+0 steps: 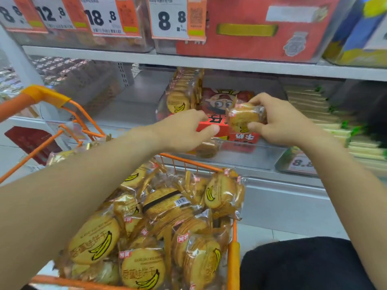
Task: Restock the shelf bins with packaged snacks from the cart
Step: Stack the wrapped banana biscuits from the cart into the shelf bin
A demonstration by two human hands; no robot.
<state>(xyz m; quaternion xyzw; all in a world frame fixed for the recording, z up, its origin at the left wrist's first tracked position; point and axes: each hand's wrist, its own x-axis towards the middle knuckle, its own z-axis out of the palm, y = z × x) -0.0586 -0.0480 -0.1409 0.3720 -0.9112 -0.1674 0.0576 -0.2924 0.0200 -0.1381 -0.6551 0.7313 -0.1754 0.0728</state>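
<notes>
Small clear-wrapped packet of round yellow banana biscuits [245,117] pinched by the right hand [278,120] over the clear plastic shelf bin [240,158], left hand [184,130] held beside it with fingers loosely spread and empty, more banana biscuit packets [159,222] heaped in the orange wire cart [233,258] below, a row of the same packets [181,95] stood upright in the bin's left side.

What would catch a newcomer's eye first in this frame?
Probably the orange cart at bottom centre, heaped with banana biscuit packs. Next, the right hand gripping one biscuit pack at the clear shelf bin, with the left hand reaching beside it.
</notes>
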